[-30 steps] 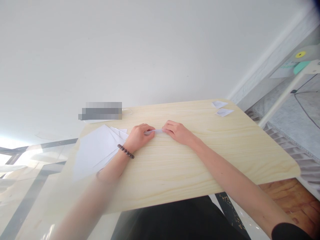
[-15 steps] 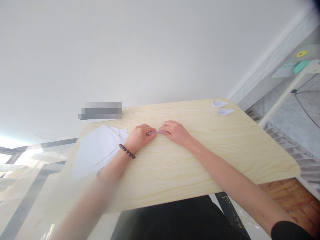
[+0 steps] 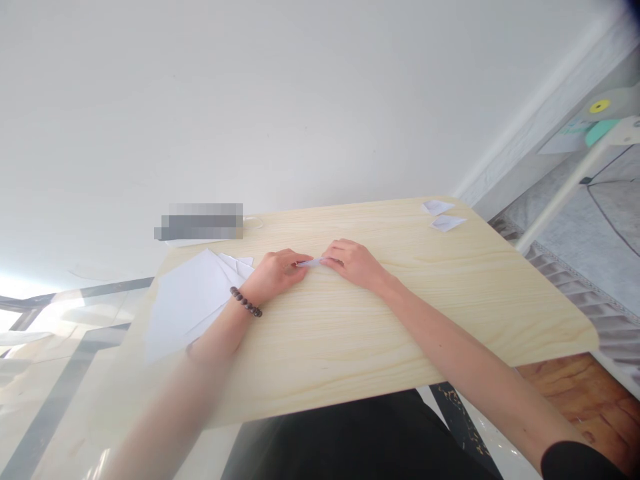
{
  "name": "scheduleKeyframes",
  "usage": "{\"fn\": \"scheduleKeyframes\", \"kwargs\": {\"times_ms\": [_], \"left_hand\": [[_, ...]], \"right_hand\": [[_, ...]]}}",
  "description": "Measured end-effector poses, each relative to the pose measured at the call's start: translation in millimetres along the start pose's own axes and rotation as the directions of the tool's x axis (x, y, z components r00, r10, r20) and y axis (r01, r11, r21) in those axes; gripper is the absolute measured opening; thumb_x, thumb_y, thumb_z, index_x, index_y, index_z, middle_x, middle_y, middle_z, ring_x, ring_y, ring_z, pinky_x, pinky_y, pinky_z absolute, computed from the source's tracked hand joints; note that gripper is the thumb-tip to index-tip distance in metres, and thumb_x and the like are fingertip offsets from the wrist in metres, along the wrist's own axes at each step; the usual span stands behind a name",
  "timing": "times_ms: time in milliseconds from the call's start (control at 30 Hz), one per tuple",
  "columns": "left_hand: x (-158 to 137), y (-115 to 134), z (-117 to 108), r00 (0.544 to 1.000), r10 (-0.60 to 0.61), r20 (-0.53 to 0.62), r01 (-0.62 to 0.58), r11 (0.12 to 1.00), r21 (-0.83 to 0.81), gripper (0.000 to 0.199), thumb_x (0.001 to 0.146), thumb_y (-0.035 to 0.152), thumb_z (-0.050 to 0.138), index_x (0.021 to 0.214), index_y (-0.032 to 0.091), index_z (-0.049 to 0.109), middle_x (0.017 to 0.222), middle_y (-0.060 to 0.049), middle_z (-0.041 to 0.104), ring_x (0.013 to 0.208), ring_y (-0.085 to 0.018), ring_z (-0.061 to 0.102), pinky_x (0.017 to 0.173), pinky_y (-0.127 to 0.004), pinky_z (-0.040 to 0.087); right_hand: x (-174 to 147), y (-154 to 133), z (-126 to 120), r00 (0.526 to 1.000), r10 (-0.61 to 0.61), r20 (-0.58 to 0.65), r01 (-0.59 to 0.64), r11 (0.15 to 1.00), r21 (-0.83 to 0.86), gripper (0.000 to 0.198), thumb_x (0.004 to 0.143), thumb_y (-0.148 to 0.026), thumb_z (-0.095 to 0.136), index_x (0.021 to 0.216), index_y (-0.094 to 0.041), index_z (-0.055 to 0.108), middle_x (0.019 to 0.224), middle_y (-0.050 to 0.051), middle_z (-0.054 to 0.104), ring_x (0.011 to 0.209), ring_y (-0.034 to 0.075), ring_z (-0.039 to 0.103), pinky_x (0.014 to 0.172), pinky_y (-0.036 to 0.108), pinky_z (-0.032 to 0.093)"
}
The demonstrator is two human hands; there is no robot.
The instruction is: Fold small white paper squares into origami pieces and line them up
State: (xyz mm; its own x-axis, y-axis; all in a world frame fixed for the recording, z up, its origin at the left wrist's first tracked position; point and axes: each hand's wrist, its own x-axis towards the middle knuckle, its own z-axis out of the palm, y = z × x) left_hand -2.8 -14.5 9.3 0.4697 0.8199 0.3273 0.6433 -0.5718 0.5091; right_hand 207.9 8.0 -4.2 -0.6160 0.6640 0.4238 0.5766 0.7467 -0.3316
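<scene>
A small folded piece of white paper [image 3: 315, 262] is pinched between my two hands, just above the middle of the table [image 3: 400, 313]. My left hand [image 3: 280, 272], with a dark bead bracelet [image 3: 245, 302] at its wrist, grips one end between thumb and fingers. From the other side my right hand [image 3: 351, 261] holds the opposite end in a pinch. Only a short strip of the paper shows; fingers cover the rest. Beside my left forearm lie several loose white sheets [image 3: 183, 303], partly overlapping.
Two folded paper pieces [image 3: 447, 223] lie at the table's far right corner. A blurred-out object [image 3: 203, 223] stands at the back left, a thin pale cord [image 3: 255, 221] beside it. Behind the table rises a white wall [image 3: 300, 100]. A white pole [image 3: 565, 183] stands off to the right.
My left hand has shifted slightly to the left, and more of the folded paper shows between my hands. Both hands still pinch it.
</scene>
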Motion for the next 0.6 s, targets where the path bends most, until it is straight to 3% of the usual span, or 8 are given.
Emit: {"fn": "scheduleKeyframes", "kwargs": {"times_ms": [167, 600], "left_hand": [[2.3, 2.4, 1.4, 0.999, -0.033, -0.03, 0.034, 0.999, 0.032, 0.019, 0.076, 0.024, 0.05, 0.085, 0.018, 0.066, 0.077, -0.002, 0.064, 0.066, -0.011, 0.057, 0.067, -0.022, 0.044], [-1.1, -4.4, -6.7, 0.995, 0.013, 0.096, -0.022, 0.995, 0.096, 0.032, 0.081, 0.021, 0.042, 0.107, 0.022, 0.06, 0.085, -0.003, 0.064, 0.067, -0.012, 0.057, 0.065, -0.024, 0.043]], "right_hand": [[0.3, -3.3, 0.5, 1.0, -0.016, 0.014, 0.016, 1.0, 0.01, 0.025, 0.088, -0.03, 0.04, 0.081, -0.017, 0.061, 0.082, 0.005, 0.06, 0.079, 0.015, 0.052, 0.072, 0.028, 0.04], [-0.5, 1.0, -4.0, 1.0, -0.001, 0.013, 0.001, 1.0, 0.023, 0.025, 0.088, -0.03, 0.04, 0.081, -0.017, 0.061, 0.083, 0.005, 0.059, 0.081, 0.015, 0.052, 0.074, 0.028, 0.04]]}}
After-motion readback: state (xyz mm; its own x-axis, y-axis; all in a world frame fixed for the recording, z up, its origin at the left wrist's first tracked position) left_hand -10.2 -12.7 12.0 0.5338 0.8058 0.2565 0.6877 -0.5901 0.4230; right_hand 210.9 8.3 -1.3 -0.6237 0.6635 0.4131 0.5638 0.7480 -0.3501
